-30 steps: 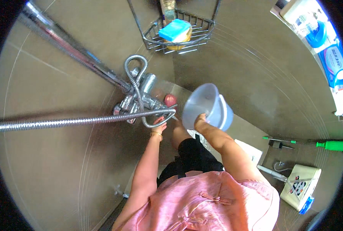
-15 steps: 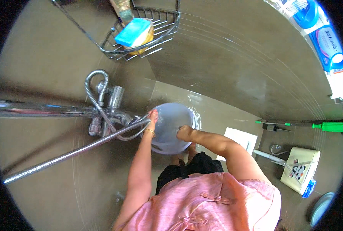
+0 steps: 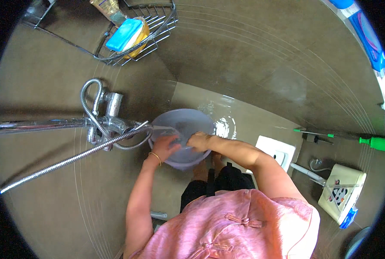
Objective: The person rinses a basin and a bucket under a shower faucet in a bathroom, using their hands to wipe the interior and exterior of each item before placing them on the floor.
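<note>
A pale lilac plastic basin [image 3: 180, 165] stands on the tiled floor in front of my feet, with cloudy water inside. My left hand [image 3: 165, 147] reaches over its near left side, fingers stretched apart, with nothing visible in them. A little to the right, my right hand [image 3: 198, 141] is low inside the basin, its fingers curled down. Whatever those fingers hold, if anything, is hidden. A clear stream of water [image 3: 165, 128] runs into the basin from the chrome wall tap [image 3: 117, 123] at left, just beyond my left hand.
A metal shower hose [image 3: 76, 160] slants from the tap towards the lower left. Overhead at upper left, a wire corner rack [image 3: 158, 36] holds a blue block [image 3: 125, 34]. To the right are a white floor fixture [image 3: 266, 146] and a cream cistern [image 3: 346, 190]. Wet floor tile [image 3: 226, 126] glistens beside the basin.
My left hand has left the hose and basin rim and moved inward over the basin, its fingers spreading. My right hand has shifted slightly left. The water stream now shows clearly.
</note>
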`<action>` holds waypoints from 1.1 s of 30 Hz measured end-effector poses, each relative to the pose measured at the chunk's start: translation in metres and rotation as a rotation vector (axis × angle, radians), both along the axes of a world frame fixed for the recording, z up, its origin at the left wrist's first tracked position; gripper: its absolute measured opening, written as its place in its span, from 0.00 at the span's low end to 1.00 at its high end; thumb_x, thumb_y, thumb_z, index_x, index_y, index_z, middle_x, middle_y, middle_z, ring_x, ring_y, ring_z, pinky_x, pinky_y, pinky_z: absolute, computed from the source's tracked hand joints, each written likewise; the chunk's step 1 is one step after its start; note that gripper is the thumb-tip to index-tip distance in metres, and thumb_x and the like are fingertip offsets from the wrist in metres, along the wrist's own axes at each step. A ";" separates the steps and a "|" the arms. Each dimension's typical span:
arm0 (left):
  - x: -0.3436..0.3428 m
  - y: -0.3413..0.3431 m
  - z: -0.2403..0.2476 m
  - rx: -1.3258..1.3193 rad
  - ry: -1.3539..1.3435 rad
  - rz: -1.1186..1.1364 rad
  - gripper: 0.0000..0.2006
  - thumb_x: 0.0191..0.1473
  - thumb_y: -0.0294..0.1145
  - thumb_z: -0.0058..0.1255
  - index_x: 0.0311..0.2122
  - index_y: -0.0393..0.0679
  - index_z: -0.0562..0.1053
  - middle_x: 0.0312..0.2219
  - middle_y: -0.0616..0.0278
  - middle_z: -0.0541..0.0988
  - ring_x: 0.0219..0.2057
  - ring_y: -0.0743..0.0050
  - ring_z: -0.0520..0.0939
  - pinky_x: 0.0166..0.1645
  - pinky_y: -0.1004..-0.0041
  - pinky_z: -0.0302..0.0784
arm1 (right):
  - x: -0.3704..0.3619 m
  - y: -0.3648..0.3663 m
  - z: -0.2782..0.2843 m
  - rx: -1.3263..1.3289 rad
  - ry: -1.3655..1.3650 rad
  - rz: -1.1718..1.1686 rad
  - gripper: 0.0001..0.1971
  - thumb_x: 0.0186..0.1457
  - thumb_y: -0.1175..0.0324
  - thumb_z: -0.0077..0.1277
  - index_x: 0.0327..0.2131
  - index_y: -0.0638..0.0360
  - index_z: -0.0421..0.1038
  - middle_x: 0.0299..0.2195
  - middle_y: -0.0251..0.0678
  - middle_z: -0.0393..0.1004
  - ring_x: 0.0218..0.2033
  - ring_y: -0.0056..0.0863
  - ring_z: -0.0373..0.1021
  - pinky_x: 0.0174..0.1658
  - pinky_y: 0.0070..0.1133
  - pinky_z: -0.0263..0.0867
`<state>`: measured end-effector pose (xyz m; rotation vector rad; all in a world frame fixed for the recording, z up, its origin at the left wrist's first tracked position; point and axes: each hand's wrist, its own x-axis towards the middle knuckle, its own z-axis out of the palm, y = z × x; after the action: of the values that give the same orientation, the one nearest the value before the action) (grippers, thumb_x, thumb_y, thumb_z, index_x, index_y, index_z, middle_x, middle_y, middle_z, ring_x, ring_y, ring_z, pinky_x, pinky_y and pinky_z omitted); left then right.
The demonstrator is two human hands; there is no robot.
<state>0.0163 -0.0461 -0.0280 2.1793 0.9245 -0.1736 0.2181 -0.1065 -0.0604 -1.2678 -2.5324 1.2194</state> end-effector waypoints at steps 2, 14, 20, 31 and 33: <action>0.012 -0.015 0.020 0.164 0.067 -0.118 0.28 0.40 0.46 0.49 0.48 0.49 0.60 0.41 0.55 0.68 0.46 0.57 0.65 0.52 0.63 0.53 | 0.011 -0.001 -0.001 -0.047 -0.093 -0.008 0.09 0.38 0.66 0.47 0.27 0.55 0.68 0.25 0.40 0.70 0.31 0.39 0.67 0.35 0.32 0.61; 0.035 -0.029 0.014 0.241 0.082 -0.157 0.20 0.32 0.36 0.56 0.36 0.50 0.67 0.34 0.61 0.72 0.39 0.59 0.69 0.48 0.60 0.57 | 0.030 -0.003 0.031 -0.042 -0.107 0.035 0.09 0.39 0.65 0.47 0.28 0.52 0.68 0.27 0.38 0.71 0.33 0.38 0.67 0.36 0.32 0.60; 0.022 -0.025 0.006 0.032 0.269 -0.130 0.17 0.34 0.34 0.54 0.35 0.51 0.68 0.32 0.63 0.73 0.38 0.60 0.70 0.44 0.63 0.61 | -0.003 -0.016 0.021 -0.121 -0.110 -0.008 0.09 0.40 0.64 0.47 0.29 0.53 0.68 0.26 0.39 0.70 0.32 0.37 0.67 0.37 0.32 0.60; 0.009 -0.011 0.010 0.256 -0.322 0.421 0.38 0.33 0.33 0.56 0.52 0.48 0.53 0.48 0.50 0.58 0.48 0.51 0.59 0.52 0.62 0.54 | 0.032 0.041 0.073 -0.444 -0.068 -0.328 0.24 0.45 0.45 0.42 0.25 0.60 0.70 0.20 0.37 0.71 0.26 0.30 0.68 0.31 0.27 0.61; 0.009 -0.012 0.005 0.239 -0.359 0.431 0.36 0.34 0.34 0.55 0.52 0.45 0.53 0.47 0.50 0.60 0.47 0.50 0.61 0.51 0.62 0.55 | 0.046 0.066 0.126 -0.391 -0.291 -0.304 0.24 0.46 0.45 0.42 0.22 0.61 0.70 0.17 0.39 0.70 0.23 0.31 0.68 0.30 0.27 0.62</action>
<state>0.0257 -0.0581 -0.0225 2.0645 1.2182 0.5425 0.2639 -0.0401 0.0659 -1.9597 -2.2112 1.6036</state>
